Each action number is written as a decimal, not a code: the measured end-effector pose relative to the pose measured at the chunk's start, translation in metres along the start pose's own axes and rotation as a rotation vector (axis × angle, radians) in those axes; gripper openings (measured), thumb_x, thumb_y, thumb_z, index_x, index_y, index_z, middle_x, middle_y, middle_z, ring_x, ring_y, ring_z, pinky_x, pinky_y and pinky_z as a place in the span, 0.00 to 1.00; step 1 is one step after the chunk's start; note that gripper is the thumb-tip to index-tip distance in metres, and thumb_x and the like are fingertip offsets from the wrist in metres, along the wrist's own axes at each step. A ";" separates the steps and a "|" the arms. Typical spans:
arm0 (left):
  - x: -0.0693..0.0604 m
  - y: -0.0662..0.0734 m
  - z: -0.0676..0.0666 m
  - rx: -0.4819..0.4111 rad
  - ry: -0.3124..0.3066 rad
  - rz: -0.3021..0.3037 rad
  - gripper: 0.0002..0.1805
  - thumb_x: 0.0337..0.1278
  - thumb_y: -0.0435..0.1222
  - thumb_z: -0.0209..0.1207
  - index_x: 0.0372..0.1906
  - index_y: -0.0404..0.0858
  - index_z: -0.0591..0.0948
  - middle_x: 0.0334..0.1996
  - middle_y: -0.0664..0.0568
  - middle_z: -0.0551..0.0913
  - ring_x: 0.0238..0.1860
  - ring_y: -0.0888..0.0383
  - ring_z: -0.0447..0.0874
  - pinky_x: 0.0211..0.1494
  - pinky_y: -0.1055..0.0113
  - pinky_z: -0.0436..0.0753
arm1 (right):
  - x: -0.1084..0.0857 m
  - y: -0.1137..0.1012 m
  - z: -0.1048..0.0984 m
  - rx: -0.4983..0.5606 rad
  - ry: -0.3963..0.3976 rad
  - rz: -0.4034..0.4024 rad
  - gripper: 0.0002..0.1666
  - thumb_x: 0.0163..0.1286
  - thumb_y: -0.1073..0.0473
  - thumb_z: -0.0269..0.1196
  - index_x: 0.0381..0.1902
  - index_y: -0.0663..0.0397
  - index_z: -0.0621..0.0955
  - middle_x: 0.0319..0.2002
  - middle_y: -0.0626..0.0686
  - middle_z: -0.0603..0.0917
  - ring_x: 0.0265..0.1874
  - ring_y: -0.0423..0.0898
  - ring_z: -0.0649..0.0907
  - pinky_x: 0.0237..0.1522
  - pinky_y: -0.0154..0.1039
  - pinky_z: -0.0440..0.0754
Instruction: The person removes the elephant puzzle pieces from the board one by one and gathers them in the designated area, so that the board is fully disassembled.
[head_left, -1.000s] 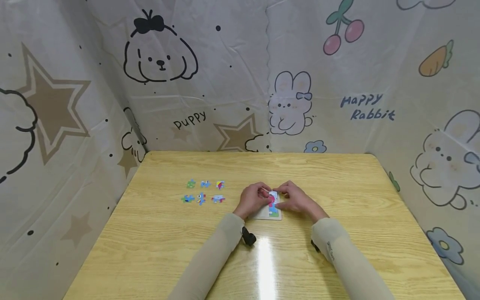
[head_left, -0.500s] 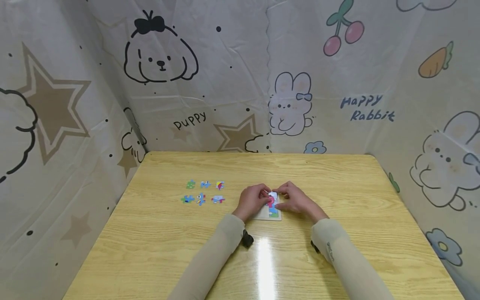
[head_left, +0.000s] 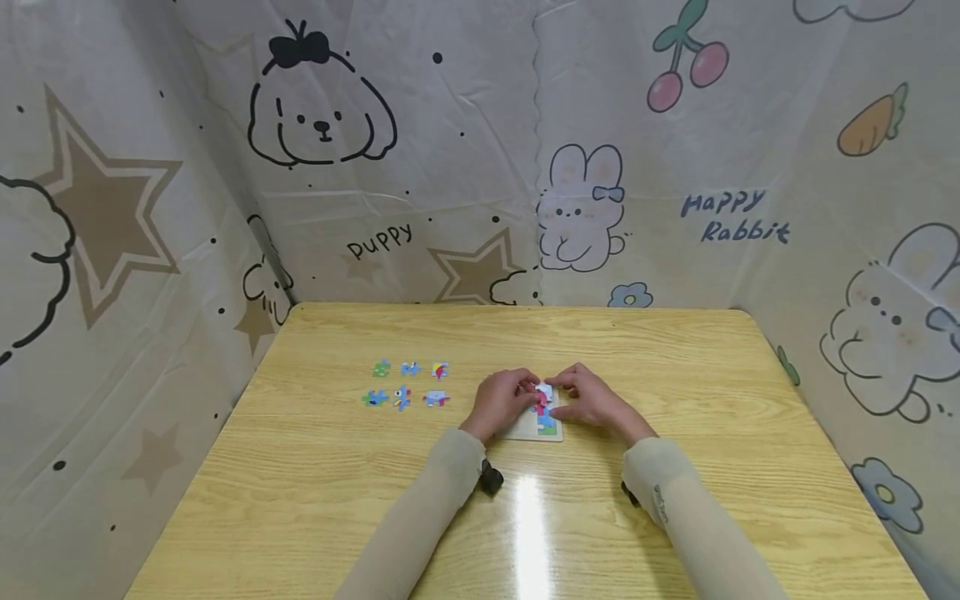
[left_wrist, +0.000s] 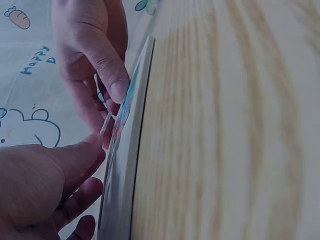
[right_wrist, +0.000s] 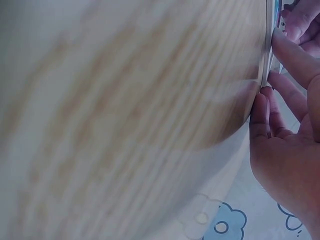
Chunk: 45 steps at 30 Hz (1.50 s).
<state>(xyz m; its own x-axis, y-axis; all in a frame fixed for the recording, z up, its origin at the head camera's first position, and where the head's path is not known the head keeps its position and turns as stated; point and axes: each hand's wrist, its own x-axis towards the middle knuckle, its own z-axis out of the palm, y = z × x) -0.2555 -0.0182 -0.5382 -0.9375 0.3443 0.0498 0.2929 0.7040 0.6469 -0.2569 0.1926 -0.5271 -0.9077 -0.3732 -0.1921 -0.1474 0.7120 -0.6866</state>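
A small jigsaw puzzle board (head_left: 522,430) lies on the table, with joined pieces (head_left: 547,422) along its right side. My left hand (head_left: 498,404) pinches a thin puzzle piece (left_wrist: 106,123) between thumb and fingers, tilted just over the board's upper part. At the board's right edge is my right hand (head_left: 597,402); its thumb (left_wrist: 118,92) presses on the fitted pieces while its fingers (right_wrist: 260,115) curl at the edge. The left hand's fingers partly cover the upper part of the board. How far the held piece touches the others cannot be told.
Several loose puzzle pieces lie in two rows left of the board, among them a green piece (head_left: 382,368) and a red-and-yellow one (head_left: 440,370). The wooden table (head_left: 315,483) backs onto a printed curtain (head_left: 480,150).
The left hand has shifted slightly left and down, and the piece in its fingers has tilted over the board. My right hand stays in place at the board's edge.
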 end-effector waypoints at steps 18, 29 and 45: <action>-0.028 -0.017 -0.025 -0.054 0.020 0.009 0.11 0.67 0.39 0.68 0.52 0.45 0.87 0.38 0.58 0.89 0.34 0.64 0.77 0.41 0.68 0.77 | 0.001 0.003 0.000 0.008 -0.003 0.000 0.33 0.68 0.58 0.73 0.70 0.54 0.78 0.57 0.57 0.73 0.59 0.58 0.76 0.67 0.57 0.74; -0.059 -0.037 -0.046 -0.087 0.042 0.011 0.11 0.67 0.38 0.67 0.52 0.43 0.87 0.38 0.58 0.88 0.32 0.63 0.76 0.38 0.70 0.76 | 0.001 0.000 0.002 0.011 -0.007 0.002 0.34 0.68 0.58 0.73 0.70 0.56 0.78 0.57 0.57 0.73 0.59 0.57 0.76 0.67 0.56 0.74; -0.109 -0.072 -0.078 -0.104 0.118 -0.077 0.11 0.64 0.37 0.69 0.50 0.43 0.88 0.35 0.60 0.87 0.36 0.64 0.80 0.43 0.67 0.79 | 0.000 -0.002 0.002 0.018 0.003 0.016 0.34 0.67 0.59 0.73 0.69 0.56 0.78 0.57 0.57 0.72 0.58 0.56 0.75 0.67 0.56 0.74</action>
<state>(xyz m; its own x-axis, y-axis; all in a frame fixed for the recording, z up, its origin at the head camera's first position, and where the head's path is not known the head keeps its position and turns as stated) -0.1887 -0.1550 -0.5310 -0.9737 0.2128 0.0819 0.2043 0.6550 0.7275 -0.2557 0.1901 -0.5273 -0.9110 -0.3601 -0.2011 -0.1257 0.7068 -0.6962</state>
